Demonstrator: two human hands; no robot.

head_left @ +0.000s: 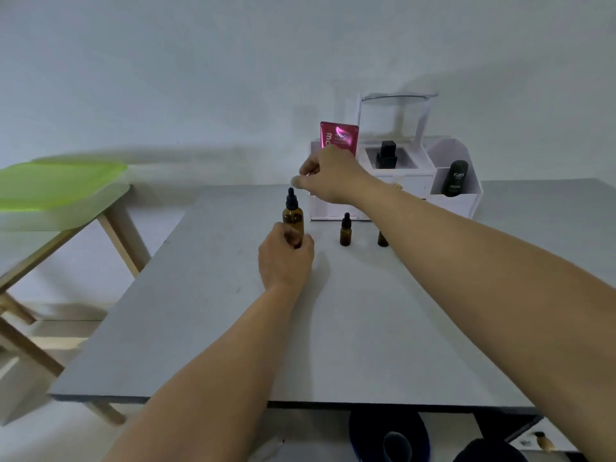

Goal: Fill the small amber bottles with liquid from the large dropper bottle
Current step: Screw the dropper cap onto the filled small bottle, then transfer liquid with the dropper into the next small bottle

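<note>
The large amber dropper bottle [293, 216] stands upright on the grey table [300, 328], black dropper cap on top. My left hand [285, 258] is wrapped around its lower body. My right hand [328, 176] hovers just right of and above the cap, fingers pinched close together, with nothing seen in them. A small amber bottle [345, 230] with a black dropper cap stands to the right. A second small amber bottle [383, 239] is mostly hidden behind my right forearm.
A white organiser [456, 201] stands at the table's back, holding a pink sachet [338, 136], a black square bottle [386, 155] and a dark tube [454, 178]. A green-topped side table [60, 191] stands to the left. Dark objects lie on the floor below the front edge.
</note>
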